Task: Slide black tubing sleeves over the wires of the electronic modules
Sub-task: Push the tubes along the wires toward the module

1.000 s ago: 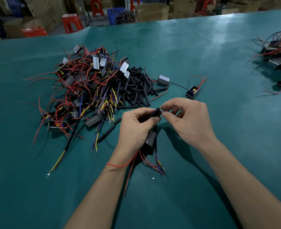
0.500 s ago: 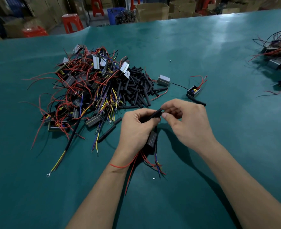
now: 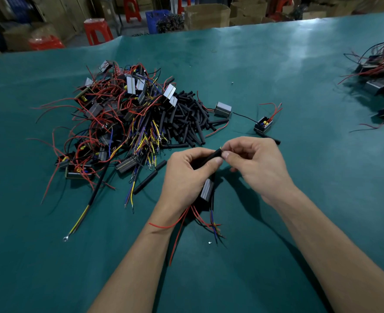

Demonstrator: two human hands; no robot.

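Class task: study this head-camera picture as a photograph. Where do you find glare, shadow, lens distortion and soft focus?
Head view: pale glare streaks the green table at the far right; the left hand and right hand cast dark shadows on the cloth beneath them; the wide lens bows the table's far edge; the red stool and boxes behind look dim and soft.

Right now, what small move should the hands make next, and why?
Probably the right hand should pull the wire tips through while the left hand steadies the black sleeve: a yellow tip just shows at the sleeve's upper end, pinched there.
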